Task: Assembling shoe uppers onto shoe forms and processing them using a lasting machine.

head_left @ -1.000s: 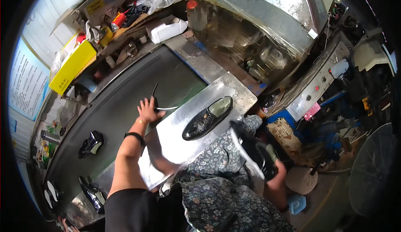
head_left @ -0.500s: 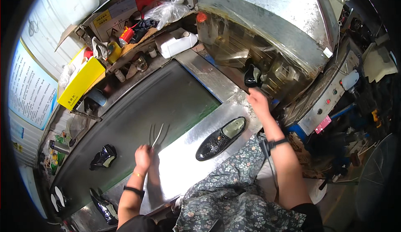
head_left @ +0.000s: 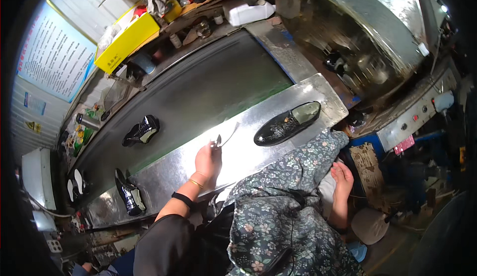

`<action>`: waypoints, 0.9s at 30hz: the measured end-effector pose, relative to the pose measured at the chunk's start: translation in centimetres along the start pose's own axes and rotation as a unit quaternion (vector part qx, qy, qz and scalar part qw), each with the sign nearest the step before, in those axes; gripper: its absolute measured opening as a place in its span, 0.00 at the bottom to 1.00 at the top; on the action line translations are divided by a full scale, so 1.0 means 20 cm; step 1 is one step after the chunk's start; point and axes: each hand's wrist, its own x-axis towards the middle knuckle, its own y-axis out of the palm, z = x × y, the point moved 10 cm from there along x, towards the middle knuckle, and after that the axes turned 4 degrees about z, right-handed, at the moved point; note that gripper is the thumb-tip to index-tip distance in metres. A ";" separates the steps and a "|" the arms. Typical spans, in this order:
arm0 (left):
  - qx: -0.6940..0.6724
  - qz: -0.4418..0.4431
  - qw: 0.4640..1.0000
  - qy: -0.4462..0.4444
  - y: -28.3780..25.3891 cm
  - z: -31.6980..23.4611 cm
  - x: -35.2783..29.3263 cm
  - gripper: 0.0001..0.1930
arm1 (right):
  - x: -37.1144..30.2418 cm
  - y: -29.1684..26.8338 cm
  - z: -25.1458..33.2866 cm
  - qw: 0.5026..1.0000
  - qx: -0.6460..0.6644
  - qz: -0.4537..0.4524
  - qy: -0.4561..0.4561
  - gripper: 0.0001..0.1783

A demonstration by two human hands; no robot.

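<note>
My left hand (head_left: 207,160) is closed around a thin, curved metal tool (head_left: 218,140) above the shiny metal ledge (head_left: 174,181). The tool's slim end fades into the glare, so its kind is unclear. To the right of that hand, a glossy black loafer (head_left: 284,127) lies on the ledge, sole down, its pale lining showing. My right hand (head_left: 342,180) is beside the floral apron (head_left: 278,196), fingers loosely bent, with nothing visible in it. Another black shoe (head_left: 142,131) rests on the dark conveyor belt (head_left: 208,87). A third black shoe (head_left: 130,196) lies on the ledge at left.
Farther left are shoes with white soles (head_left: 78,182). Behind the belt, a shelf carries a yellow box (head_left: 126,42) and a white jug (head_left: 248,12). At right stand a hooded machine (head_left: 392,7) and a control panel (head_left: 416,119) with buttons.
My right hand has drawn back from the hooded machine's opening to beside the apron. My left hand, still holding the tool, has moved from the belt's edge over the ledge. The view has shifted.
</note>
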 end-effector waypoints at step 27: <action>0.148 0.248 0.773 0.565 0.59 -1.70 -0.39 0.34 | -0.62 -1.11 1.52 0.787 -0.444 -0.300 -0.307 0.47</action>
